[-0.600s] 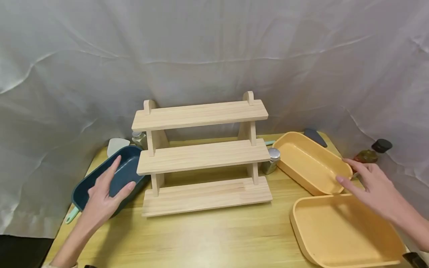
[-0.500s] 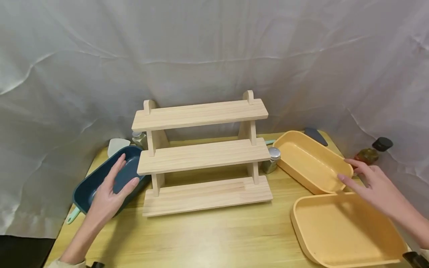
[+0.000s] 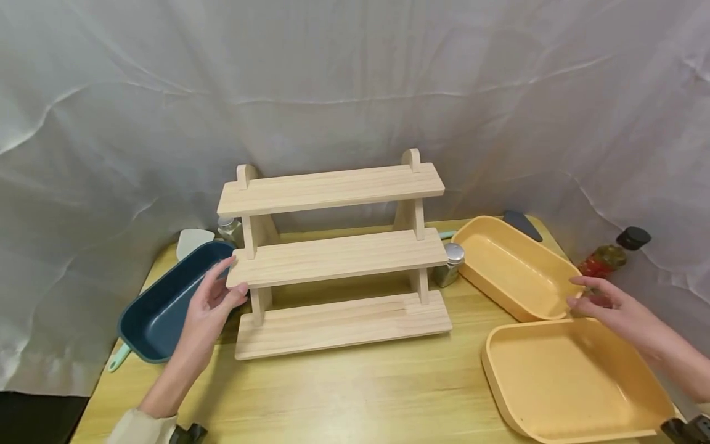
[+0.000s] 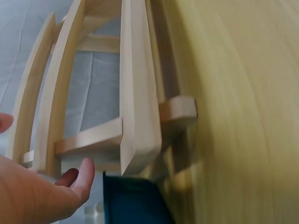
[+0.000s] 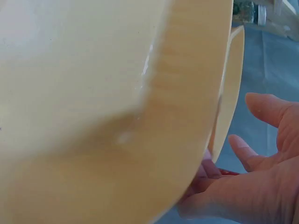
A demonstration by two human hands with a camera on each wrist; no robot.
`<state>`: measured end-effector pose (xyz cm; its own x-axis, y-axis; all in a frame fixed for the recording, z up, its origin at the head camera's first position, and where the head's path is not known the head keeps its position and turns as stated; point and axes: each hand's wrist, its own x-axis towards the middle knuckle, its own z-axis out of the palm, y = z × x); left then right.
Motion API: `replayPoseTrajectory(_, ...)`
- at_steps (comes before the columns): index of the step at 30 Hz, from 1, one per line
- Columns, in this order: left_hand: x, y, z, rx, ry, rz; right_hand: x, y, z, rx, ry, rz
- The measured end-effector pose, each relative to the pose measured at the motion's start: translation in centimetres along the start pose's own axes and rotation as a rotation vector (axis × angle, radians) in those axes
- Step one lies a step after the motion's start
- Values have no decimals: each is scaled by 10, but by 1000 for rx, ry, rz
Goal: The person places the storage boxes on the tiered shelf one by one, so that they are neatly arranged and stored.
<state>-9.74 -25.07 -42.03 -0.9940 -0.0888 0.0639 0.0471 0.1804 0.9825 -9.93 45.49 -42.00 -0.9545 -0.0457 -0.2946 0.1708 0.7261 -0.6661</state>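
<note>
A three-tier wooden shelf stand stands mid-table. My left hand is at the left end of its middle board, fingertips right at the board's edge. In the left wrist view, thumb and fingers are spread around that end. My right hand is beside the near right end of a narrow yellow tray, thumb and index finger apart. In the right wrist view, some fingers are partly hidden behind a wide yellow tray. Just beyond the right hand is a black-capped bottle with red and green contents.
A dark blue tray lies left of the stand, with a pale spatula head and a green handle showing. Spice jars stand by the stand. A dark spatula head lies behind the narrow tray. Grey cloth hangs behind.
My left hand has moved right from over the blue tray to the stand's middle board. The right hand has shifted slightly lower, its thumb and index finger closer together, uncovering more of the bottle.
</note>
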Motion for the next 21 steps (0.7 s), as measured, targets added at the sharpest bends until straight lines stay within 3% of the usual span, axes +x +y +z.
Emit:
replayPoseTrajectory(6, 5, -4, 12, -32, 79, -56, 9, 8, -1, 74, -34, 41)
replayPoseTrajectory(11, 10, -5, 19, -14, 146, -90, 13, 15, 0, 130, -37, 24)
replayPoseTrajectory(21, 18, -5, 20, -8, 147, -127, 16, 17, 2, 195, -22, 33)
